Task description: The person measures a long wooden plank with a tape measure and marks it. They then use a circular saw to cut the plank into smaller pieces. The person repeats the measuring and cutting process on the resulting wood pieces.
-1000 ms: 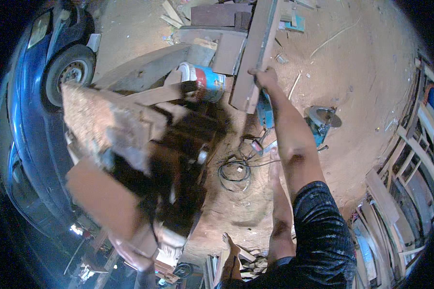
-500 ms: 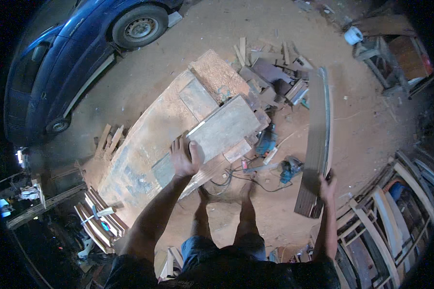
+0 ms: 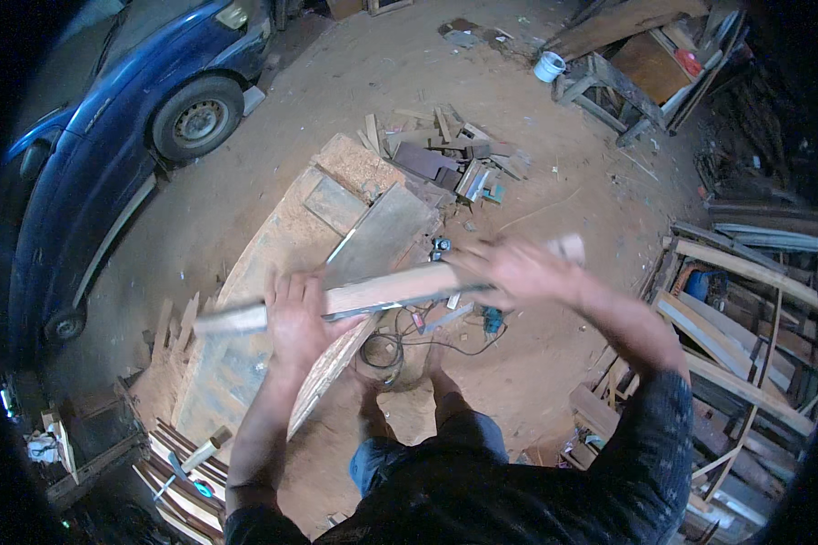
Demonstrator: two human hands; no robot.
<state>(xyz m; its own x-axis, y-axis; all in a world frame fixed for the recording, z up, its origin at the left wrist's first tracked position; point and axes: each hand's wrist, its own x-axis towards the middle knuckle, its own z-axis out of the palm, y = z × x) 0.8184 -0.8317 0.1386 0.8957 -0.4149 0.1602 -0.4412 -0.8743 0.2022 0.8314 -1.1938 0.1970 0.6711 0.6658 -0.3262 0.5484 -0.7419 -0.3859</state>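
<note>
A long wooden plank point(image 3: 391, 287) lies crosswise in front of me, its narrow edge turned up, above a low workbench point(image 3: 223, 363). My left hand point(image 3: 298, 320) is closed round the plank towards its left end. Nearer the right end my right hand point(image 3: 518, 272) grips it too, smeared by motion. Beneath and beyond the plank, a flat grey board point(image 3: 395, 222) rests on the bench. Beside that board is a smaller flat panel point(image 3: 334, 204), with sawdust around it.
Wood offcuts point(image 3: 427, 159) are heaped past the bench. A blue car point(image 3: 109, 136) stands at far left. A black cable point(image 3: 386, 354) loops on the ground near my feet. A rack of timber point(image 3: 745, 345) is on the right, and a white bucket point(image 3: 549, 66) stands far right.
The plank has swung from upright at my right to crosswise over the bench. My left hand has left the grey board and taken hold of the plank. The view has shifted right.
</note>
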